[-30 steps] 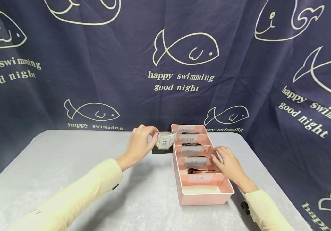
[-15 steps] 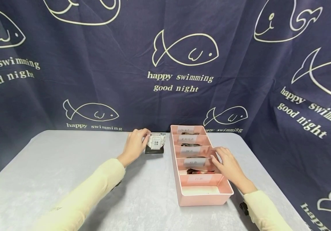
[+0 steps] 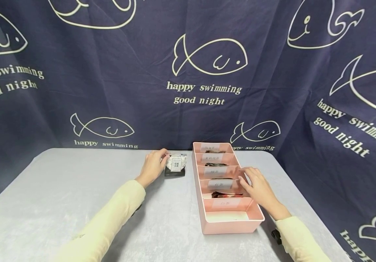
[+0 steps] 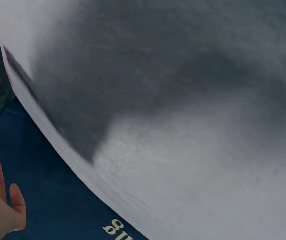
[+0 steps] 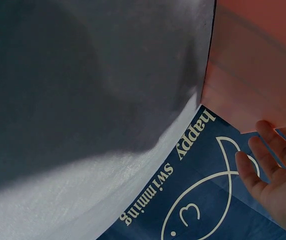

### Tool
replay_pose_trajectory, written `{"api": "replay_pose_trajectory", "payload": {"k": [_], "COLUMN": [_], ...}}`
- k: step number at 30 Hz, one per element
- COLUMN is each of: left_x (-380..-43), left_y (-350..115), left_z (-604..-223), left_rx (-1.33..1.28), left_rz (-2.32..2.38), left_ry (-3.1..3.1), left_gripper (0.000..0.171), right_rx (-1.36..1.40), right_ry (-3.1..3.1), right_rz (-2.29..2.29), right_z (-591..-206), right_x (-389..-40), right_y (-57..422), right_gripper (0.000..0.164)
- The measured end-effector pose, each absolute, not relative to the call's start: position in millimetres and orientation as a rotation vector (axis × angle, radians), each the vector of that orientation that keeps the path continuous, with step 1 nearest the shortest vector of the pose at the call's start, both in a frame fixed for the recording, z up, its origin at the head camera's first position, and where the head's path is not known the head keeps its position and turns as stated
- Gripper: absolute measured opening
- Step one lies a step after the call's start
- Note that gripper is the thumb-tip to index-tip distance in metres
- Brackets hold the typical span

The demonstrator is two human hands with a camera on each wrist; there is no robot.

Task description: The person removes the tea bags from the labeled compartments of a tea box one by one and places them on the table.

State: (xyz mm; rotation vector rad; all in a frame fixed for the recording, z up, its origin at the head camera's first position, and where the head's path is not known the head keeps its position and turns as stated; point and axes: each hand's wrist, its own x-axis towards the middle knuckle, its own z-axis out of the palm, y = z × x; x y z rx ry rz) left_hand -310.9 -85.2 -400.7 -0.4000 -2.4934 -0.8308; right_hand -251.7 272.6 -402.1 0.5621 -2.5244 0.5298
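Note:
My left hand [image 3: 152, 166] pinches the upper left corner of a tea packet [image 3: 176, 165]. The packet has a patterned white top, a black lower part and a pale label; it is to the left of the pink box, near the table's back edge. In the left wrist view, only a dark piece of the packet [image 4: 0, 87] shows at the left edge, above several loosely bent fingers. Along the right rim of the pink divided box [image 3: 232, 228], my right hand [image 3: 261, 189] rests with relaxed fingers. The right wrist view shows its fingertips at the box wall [image 5: 255, 75].
Handwritten labels [image 3: 218, 185] mark the box's compartments. Dark packets lie in the rear ones, and a dark-and-red packet [image 3: 226, 195] lies just behind the front compartment. A grey-white cloth [image 3: 76, 203] covers the table. Behind it hangs a dark blue fish-print curtain [image 3: 142, 91].
My left hand has drawn the tea packet leftward, away from the box, and slightly lower. Over the last half second it has barely moved. My right hand stays at the box's right side.

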Motion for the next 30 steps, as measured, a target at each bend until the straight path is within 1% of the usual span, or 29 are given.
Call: {"api": "replay_pose_trajectory", "payload": {"k": [6,9,18,26,30], "left_x": [-313.6,-314.3,-318.3,-320.0,-319.9], "left_y": [-86.6,-87.7,-89.6,-89.9,-89.3], "left_z": [-407.5,-409.0,-414.1,-419.1,-420.1], "left_rx": [-0.380,-0.372,-0.356,-0.356,-0.362], "left_rz": [-0.830,-0.815,-0.716,-0.692,-0.710], "left_ry": [-2.508,-2.521,-2.632,-2.758,-2.816], "left_gripper": [0.009,0.012,0.036,0.059,0.065], "right_rx": [0.563,0.559,0.558,0.558,0.552], "right_ry": [-2.516,-2.516,-2.523,-2.538,-2.540], "right_rz": [0.529,0.527,0.523,0.532,0.529], "right_z": [-402.4,-402.4,-400.8,-401.2,-400.8], "right_x": [-251.9,-251.7,-251.1,-252.6,-252.0], "right_y": [272.4,272.6,271.8,272.6,272.7], "right_gripper": [0.021,0.021,0.024,0.022,0.023]}}
